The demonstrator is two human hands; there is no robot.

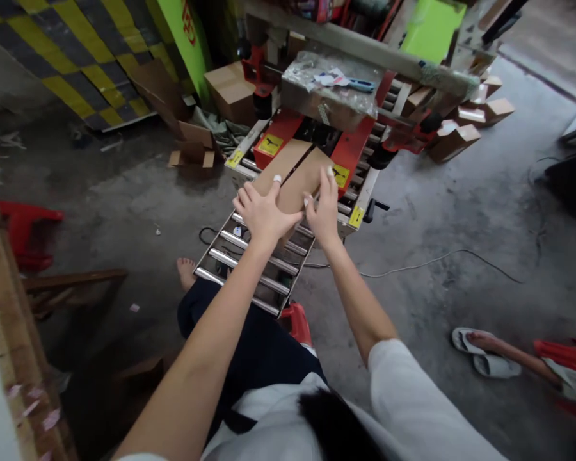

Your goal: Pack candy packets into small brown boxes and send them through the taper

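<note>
A brown cardboard box (pixel 295 171) lies on the metal roller conveyor (pixel 249 262) at the mouth of a red sealing machine (pixel 350 150). My left hand (pixel 262 208) lies flat on the box's left top flap, fingers spread, with white tape on a fingertip. My right hand (pixel 324 205) presses flat on the right flap, fingers stretched toward the machine. Both flaps are folded down under my palms. The box's front end reaches in between the red side guides.
Sealed small boxes (pixel 465 125) sit at the machine's far right. Loose cartons (pixel 230 89) and flattened cardboard (pixel 192 147) lie on the concrete floor to the left. Another person's foot in a white sandal (pixel 484 355) is at lower right. A cable (pixel 427 262) runs across the floor.
</note>
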